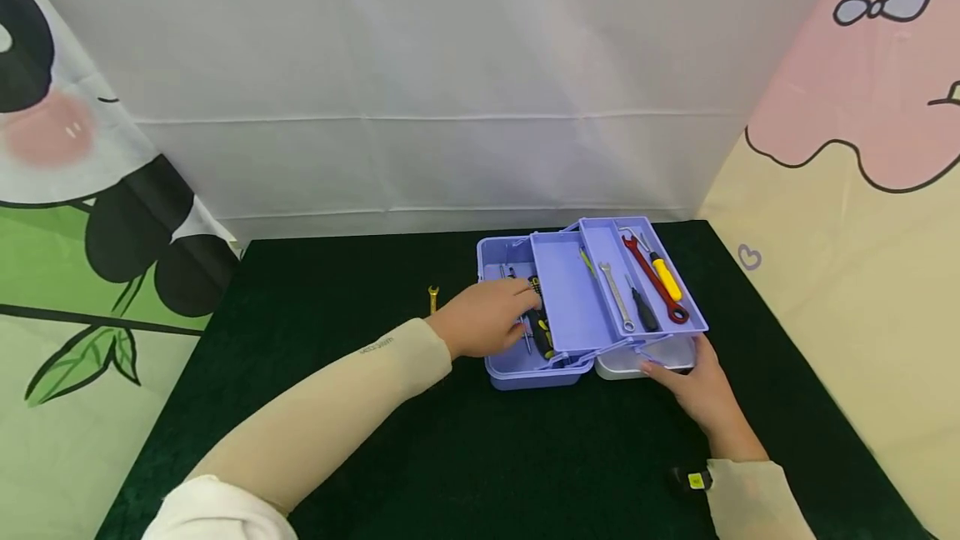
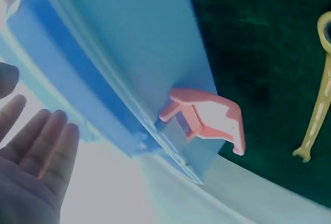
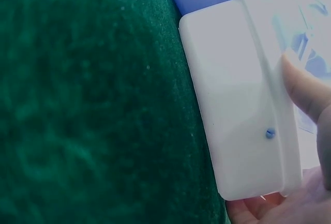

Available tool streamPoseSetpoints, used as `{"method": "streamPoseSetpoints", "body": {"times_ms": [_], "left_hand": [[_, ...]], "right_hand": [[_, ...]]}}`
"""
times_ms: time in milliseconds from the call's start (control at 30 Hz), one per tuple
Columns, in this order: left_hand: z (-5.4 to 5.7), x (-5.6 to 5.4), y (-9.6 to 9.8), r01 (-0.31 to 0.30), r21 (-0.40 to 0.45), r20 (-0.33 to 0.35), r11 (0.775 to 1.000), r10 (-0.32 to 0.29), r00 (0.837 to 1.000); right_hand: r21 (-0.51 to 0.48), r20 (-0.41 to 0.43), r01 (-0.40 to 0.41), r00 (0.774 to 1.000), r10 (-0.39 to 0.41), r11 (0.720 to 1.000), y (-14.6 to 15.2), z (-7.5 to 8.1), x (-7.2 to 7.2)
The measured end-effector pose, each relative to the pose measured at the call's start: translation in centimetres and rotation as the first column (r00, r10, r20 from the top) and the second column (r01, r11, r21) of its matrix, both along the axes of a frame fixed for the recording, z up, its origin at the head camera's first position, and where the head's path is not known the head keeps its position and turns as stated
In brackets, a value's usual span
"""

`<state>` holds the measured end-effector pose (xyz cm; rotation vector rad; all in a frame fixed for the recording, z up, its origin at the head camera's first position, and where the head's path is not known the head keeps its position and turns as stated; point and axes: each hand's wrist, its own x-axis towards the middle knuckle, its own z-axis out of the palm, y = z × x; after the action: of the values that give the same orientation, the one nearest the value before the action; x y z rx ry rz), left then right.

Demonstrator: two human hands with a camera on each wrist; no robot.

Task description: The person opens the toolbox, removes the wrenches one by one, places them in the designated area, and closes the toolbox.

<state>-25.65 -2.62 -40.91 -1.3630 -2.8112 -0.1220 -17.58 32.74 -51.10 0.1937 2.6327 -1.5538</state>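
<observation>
A lavender toolbox (image 1: 536, 375) stands opened out, its two trays raised toward the right. My left hand (image 1: 487, 317) reaches over the deep left compartment, fingertips down among black-and-yellow-handled tools (image 1: 542, 336). In the left wrist view that hand's fingers (image 2: 59, 149) are extended beside the box wall, with no tool visible in them. My right hand (image 1: 701, 394) grips the toolbox's whitish lid (image 3: 232, 100) at its right end, thumb over the rim and fingers around the end. The right tray (image 1: 600, 232) holds a red wrench (image 1: 651, 273), a silver wrench (image 1: 617, 297), and a yellow-handled screwdriver (image 1: 667, 280).
On the dark green tablecloth (image 1: 337, 440), a gold wrench (image 2: 314, 113) lies left of the box. A pink latch (image 2: 222, 115) sticks out from the box's side. Printed cloth and a white curtain (image 1: 465, 90) surround the table.
</observation>
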Motion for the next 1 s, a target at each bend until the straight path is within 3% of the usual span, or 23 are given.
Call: {"method": "streamPoseSetpoints", "body": {"times_ms": [100, 167, 433, 733, 1000], "left_hand": [[0.2, 0.1, 1.2, 0.123, -0.089, -0.054, 0.988, -0.128, 0.990], [0.4, 0.1, 2.0, 0.165, -0.134, -0.086, 0.977, -0.177, 0.980], [1.8, -0.3, 5.5, 0.222, -0.195, -0.144, 0.955, -0.252, 0.957], [3.2, -1.1, 9.1, 0.207, -0.164, -0.158, 0.964, -0.233, 0.960], [3.8, -2.1, 11.9, 0.116, -0.153, -0.162, 0.981, -0.141, 0.977]], "right_hand": [[-0.001, 0.001, 0.000, 1.000, 0.000, 1.000, 0.0, 0.1, 0.0], [0.000, -0.001, 0.000, 1.000, 0.000, 1.000, 0.1, 0.1, 0.0], [-0.014, -0.028, -0.017, 0.999, 0.017, 1.000, 0.1, 0.0, 0.0], [-0.014, -0.012, -0.004, 1.000, 0.004, 1.000, 0.0, -0.2, 0.0], [-0.014, 0.007, -0.007, 1.000, 0.007, 1.000, -0.1, -0.1, 0.3]]}}
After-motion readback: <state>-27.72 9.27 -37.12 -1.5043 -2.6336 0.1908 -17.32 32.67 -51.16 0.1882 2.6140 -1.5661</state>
